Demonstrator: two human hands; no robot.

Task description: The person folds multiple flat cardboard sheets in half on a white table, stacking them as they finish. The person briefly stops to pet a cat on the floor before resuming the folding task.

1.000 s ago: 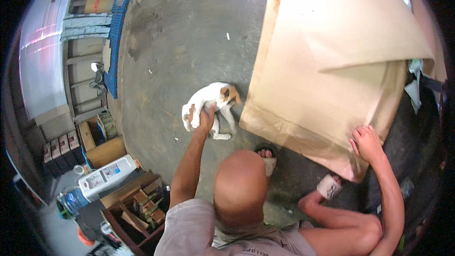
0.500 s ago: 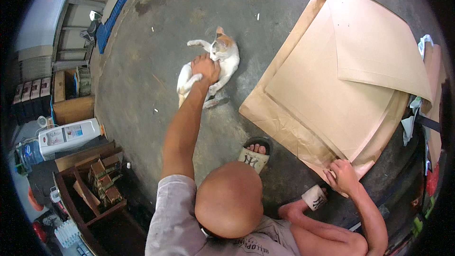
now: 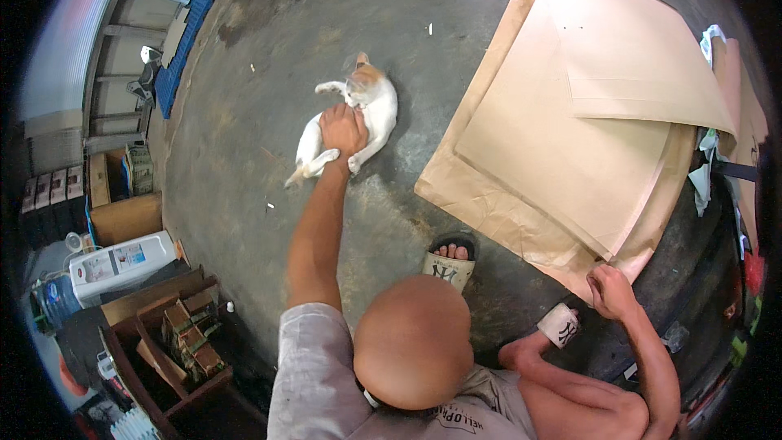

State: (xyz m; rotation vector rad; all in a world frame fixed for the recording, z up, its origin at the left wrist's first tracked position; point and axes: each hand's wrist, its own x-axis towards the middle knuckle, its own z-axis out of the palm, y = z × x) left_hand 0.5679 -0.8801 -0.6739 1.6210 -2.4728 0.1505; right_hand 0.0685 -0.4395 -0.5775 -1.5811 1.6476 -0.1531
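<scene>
A small white cat with orange and grey patches lies on its side on the grey concrete floor, left of centre. My left hand presses on its belly, fingers curled into the fur and mostly hidden. The cat's legs are around that hand and wrist. At the right, my right hand is closed at the near corner of a large creased brown paper sheet, fingers bent over its edge. On this sheet lie flat lighter brown sheets, the top one skewed and curling at its right end.
My slippered foot rests between cat and paper. On the left stand a wooden compartment box, a white water dispenser and a cardboard box. Small white bits dot the floor. Rolled paper stands far right.
The cat has drawn its hind legs and tail closer around my left wrist. My right hand has shifted slightly along the paper's corner, its fingers more curled. The whole view has shifted a little.
</scene>
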